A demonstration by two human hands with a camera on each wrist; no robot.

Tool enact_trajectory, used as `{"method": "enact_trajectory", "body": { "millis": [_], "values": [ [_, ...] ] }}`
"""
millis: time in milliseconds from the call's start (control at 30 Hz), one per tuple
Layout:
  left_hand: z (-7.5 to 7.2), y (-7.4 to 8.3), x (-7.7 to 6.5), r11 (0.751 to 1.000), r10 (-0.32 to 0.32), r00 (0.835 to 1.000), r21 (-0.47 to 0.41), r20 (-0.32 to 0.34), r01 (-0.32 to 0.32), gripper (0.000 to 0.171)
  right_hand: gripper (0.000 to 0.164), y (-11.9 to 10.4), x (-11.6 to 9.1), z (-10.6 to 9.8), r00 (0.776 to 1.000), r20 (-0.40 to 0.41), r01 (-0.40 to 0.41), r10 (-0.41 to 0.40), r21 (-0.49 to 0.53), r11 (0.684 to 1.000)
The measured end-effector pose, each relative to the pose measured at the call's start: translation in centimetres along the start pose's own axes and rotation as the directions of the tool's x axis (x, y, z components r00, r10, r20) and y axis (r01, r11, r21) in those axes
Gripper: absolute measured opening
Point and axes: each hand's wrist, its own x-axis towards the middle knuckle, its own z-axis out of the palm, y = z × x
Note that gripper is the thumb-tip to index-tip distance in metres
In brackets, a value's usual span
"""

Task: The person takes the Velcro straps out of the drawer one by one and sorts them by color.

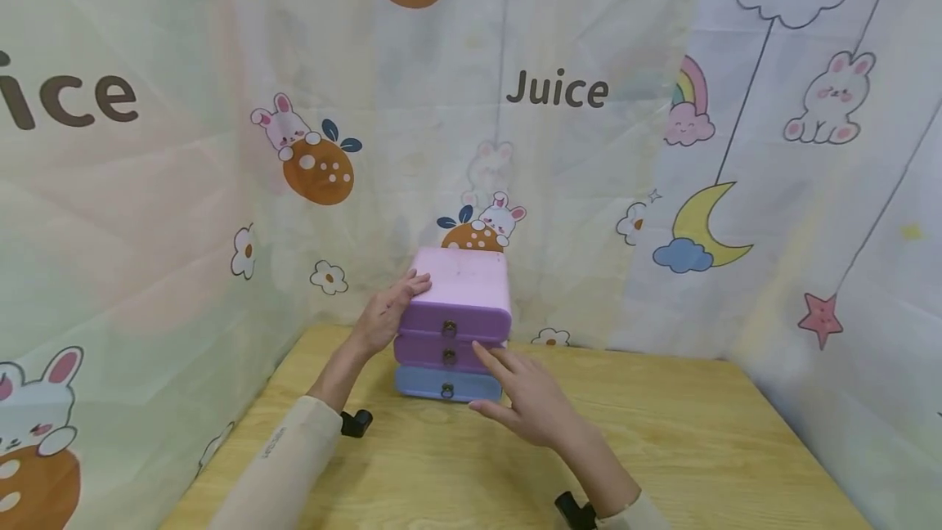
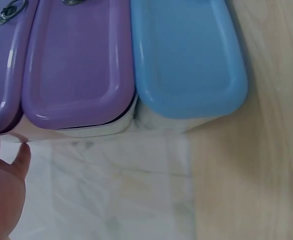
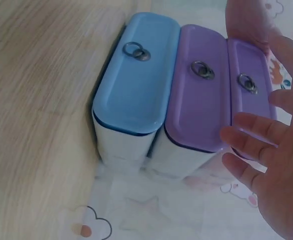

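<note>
A small three-drawer box [image 1: 471, 276] with a pink top stands at the back of the table. Its upper drawer [image 1: 423, 319] and middle drawer [image 1: 419, 352] have purple fronts; the bottom drawer [image 1: 423, 381] is blue. Each front carries a metal ring pull [image 3: 202, 71]. My left hand [image 1: 384, 313] rests on the box's upper left edge, fingers lying on the pink top. In front of the box's right side, my right hand [image 1: 533, 399] is held with fingers spread and nothing in it. In the right wrist view its fingertips overlap the purple fronts.
The box stands on a light wooden table [image 1: 662, 432]. Behind it hangs a printed cloth [image 1: 567, 186] with rabbits and fruit, which also encloses both sides. Black pieces [image 1: 356, 424] show beside both wrists.
</note>
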Motion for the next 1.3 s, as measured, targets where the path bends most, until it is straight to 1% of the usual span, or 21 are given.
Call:
{"method": "enact_trajectory", "body": {
  "millis": [133, 233, 333, 433, 533, 633, 800, 933, 1033, 1133, 1300],
  "values": [
    [0.2, -0.3, 0.2, 0.999, 0.023, 0.999, -0.039, -0.046, -0.025, 0.047, 0.081, -0.2, 1.2, 0.1, 0.999, -0.018, 0.027, -0.026, 0.031, 0.999],
    [0.4, -0.3, 0.3, 0.998, 0.010, 0.998, -0.065, -0.068, -0.014, 0.048, 0.078, -0.4, 2.0, 0.4, 0.998, -0.043, 0.046, -0.043, 0.053, 0.998],
    [0.6, -0.4, 0.4, 0.996, -0.008, 0.997, -0.091, -0.082, 0.000, 0.048, 0.072, -0.5, 2.7, 0.8, 0.993, -0.097, 0.076, -0.070, 0.066, 0.995],
    [1.0, -0.6, 0.5, 0.994, -0.004, 0.995, -0.107, -0.102, -0.007, 0.048, 0.067, -0.5, 3.5, 1.4, 0.983, -0.160, 0.099, -0.088, 0.062, 0.993],
    [1.3, -0.6, 0.6, 0.993, 0.004, 0.993, -0.115, -0.121, -0.018, 0.045, 0.063, -0.6, 4.2, 1.9, 0.978, -0.191, 0.090, -0.080, 0.044, 0.995],
    [1.5, -0.7, 0.6, 0.994, 0.000, 0.992, -0.112, -0.126, -0.014, 0.043, 0.060, -0.8, 4.8, 2.0, 0.977, -0.204, 0.079, -0.068, 0.044, 0.996],
    [1.6, -0.8, 0.4, 0.994, -0.001, 0.989, -0.108, -0.148, -0.015, 0.042, 0.057, -1.1, 5.4, 2.3, 0.979, -0.196, 0.058, -0.048, 0.049, 0.997],
    [1.7, -0.9, 0.2, 0.993, -0.011, 0.986, -0.116, -0.167, -0.008, 0.044, 0.054, -1.2, 5.7, 2.8, 0.982, -0.184, 0.055, -0.051, 0.017, 0.998],
    [1.8, -0.7, 0.1, 0.991, -0.023, 0.985, -0.135, -0.169, 0.000, 0.045, 0.054, -1.3, 5.9, 3.1, 0.984, -0.169, 0.047, -0.048, -0.006, 0.999],
    [1.8, -0.6, 0.1, 0.989, -0.039, 0.985, -0.148, -0.169, 0.014, 0.046, 0.055, -1.3, 6.0, 3.4, 0.989, -0.145, 0.024, -0.025, -0.011, 1.000],
    [1.9, -0.5, -0.1, 0.989, -0.059, 0.983, -0.147, -0.174, 0.034, 0.049, 0.055, -1.6, 6.3, 3.7, 0.993, -0.114, -0.007, 0.004, -0.022, 1.000]
  ]
}}
